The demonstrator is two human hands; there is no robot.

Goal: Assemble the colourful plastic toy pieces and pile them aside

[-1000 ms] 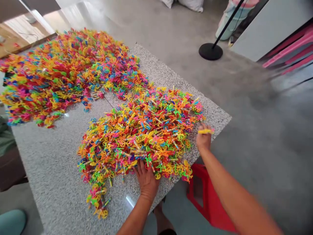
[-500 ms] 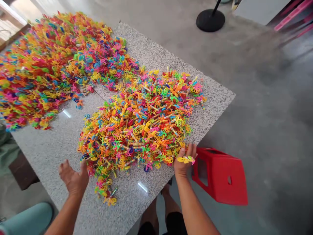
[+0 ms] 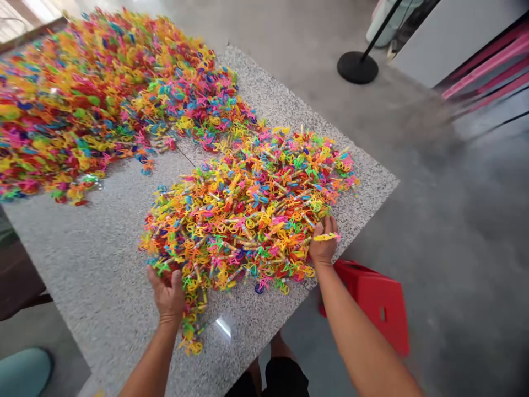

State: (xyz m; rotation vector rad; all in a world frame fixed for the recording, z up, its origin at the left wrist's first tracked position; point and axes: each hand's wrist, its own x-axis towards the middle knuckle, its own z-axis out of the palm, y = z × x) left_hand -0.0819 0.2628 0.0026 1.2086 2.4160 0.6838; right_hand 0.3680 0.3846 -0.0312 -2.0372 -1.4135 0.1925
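On the speckled grey tabletop (image 3: 95,259), the near heap (image 3: 248,204) of small bright plastic pieces lies between the person's two hands. The pieces are loops and short sticks in yellow, pink, orange, green and blue.

The right hand (image 3: 323,245) sits against the heap's 4 o'clock edge, right at the tabletop's rim. Its grip is closed around a yellow piece (image 3: 327,237), which lies crosswise and sticks out of the fist toward 3 o'clock, with a bit of pink at its tip. The knuckles touch the outermost pieces of the heap, so the held piece is just beside the pile and not in it.

The left hand (image 3: 167,289) is at the heap's 7 o'clock edge. Its grip is loosely cupped and half open, thumb apart from the fingers, and the fingertips are pushed in among the pieces at the rim. I cannot tell whether any single piece is pinched there. A thin trail of pieces runs from that hand toward 6 o'clock, ending near the tabletop's front edge.

A far heap (image 3: 82,99), wider and blurred, spreads at 10 o'clock from the near one. The two meet in a narrow band at about 12 o'clock.

Off the tabletop, a red stool (image 3: 380,303) lies tilted on the grey floor (image 3: 454,231) at 4 o'clock, just under the right forearm. A black round stand base (image 3: 357,67) sits at 1 o'clock, well apart.
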